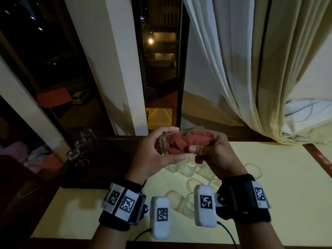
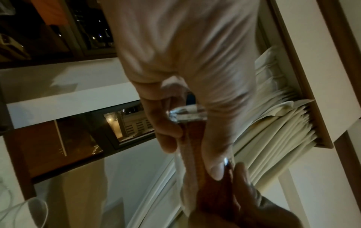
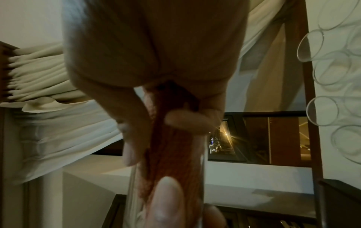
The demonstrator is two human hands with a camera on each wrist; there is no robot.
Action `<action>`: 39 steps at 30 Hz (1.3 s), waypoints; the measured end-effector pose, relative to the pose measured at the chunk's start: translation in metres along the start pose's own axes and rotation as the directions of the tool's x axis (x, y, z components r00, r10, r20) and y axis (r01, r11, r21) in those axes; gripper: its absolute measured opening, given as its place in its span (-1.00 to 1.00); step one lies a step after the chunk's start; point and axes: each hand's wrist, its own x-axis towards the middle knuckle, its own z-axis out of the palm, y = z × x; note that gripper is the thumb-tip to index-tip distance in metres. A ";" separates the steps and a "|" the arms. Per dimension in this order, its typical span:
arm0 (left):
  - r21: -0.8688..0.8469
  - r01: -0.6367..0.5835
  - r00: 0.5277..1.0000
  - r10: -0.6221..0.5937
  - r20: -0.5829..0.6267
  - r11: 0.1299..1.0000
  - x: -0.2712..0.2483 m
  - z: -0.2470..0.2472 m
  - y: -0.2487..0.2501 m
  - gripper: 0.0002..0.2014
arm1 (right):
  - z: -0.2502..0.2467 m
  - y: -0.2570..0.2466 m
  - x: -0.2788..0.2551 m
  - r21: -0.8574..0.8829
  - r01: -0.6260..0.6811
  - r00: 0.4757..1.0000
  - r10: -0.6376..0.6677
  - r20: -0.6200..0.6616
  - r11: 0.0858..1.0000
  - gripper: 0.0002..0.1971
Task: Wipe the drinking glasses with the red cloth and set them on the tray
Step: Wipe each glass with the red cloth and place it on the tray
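**A:** Item one?

**B:** Drinking glass [image 1: 168, 141], clear, held on its side above the worktop [image 1: 269, 186]. Left hand [image 1: 154, 155] grips its base end, thumb along the near side, fingers curled over the far side.

**A:** Item two?

**B:** Red cloth [image 1: 186, 141], bunched and stuffed inside that glass. Right hand [image 1: 213, 155] is curled at the mouth end, fingers pushed into the glass with the cloth, thumb pinching the cloth against the outside.

**A:** Confirmed from the wrists?

**B:** Yes. Right wrist view: red cloth [image 3: 175, 146] runs between thumb and fingers into the glass wall [image 3: 134, 185]. Left wrist view: thick glass base [image 2: 187, 115] sits between the left thumb and fingers; blurred.

**A:** Remaining stock?

**B:** Cluster of clear glasses [image 1: 190, 171] standing on the pale yellow worktop below the hands, one [image 1: 253, 170] further right. The exact count is unclear, since hands and wrist units cover part of it.

**A:** Tray?

**B:** Dark tray [image 1: 100, 162] on the worktop's left end, just beside the cluster. Several glasses [image 1: 79, 151] stand at its far left, dim.

**A:** Surroundings?

**B:** Cream curtain [image 1: 242, 69] at right, dark window [image 1: 159, 60] ahead.
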 end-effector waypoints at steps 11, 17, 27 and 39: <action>-0.144 0.104 0.994 -0.108 -0.017 0.984 -0.009 -0.016 0.012 -0.36 | 0.020 0.010 -0.002 -0.024 0.004 0.999 -0.002 0.047 1.000 -0.65; 0.001 0.086 0.995 -0.085 0.053 0.996 -0.014 -0.016 0.008 -0.29 | 0.018 0.006 -0.003 -0.025 0.010 1.000 -0.010 -0.006 1.000 -0.64; -0.017 0.073 0.997 -0.074 -0.038 0.997 -0.027 -0.012 0.010 -0.34 | 0.019 0.005 -0.015 -0.070 -0.045 0.991 0.054 0.123 0.996 -0.70; -0.188 0.108 0.984 -0.132 -0.122 0.976 -0.036 -0.008 0.010 -0.48 | 0.029 0.015 -0.016 -0.055 0.091 0.993 -0.086 0.087 0.994 -0.65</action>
